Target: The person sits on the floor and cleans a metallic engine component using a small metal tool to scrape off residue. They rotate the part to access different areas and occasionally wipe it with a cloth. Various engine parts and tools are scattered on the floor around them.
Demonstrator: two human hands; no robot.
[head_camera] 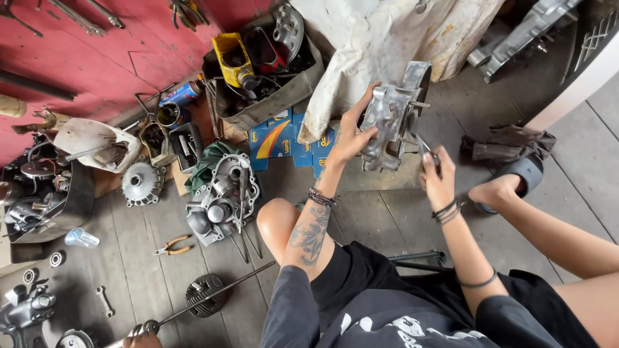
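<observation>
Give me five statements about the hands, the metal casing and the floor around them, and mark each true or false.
1. The left hand grips a grey metal engine casing held up off the floor. True.
2. The right hand is empty. False: it holds a thin metal tool pointed at the casing.
3. Orange-handled pliers lie on the floor planks. True.
4. The blue boxes sit on top of the casing. False: they lie on the floor beyond it, beside a white cloth.
5. Both wrists are bare. False: each wears dark bands.
</observation>
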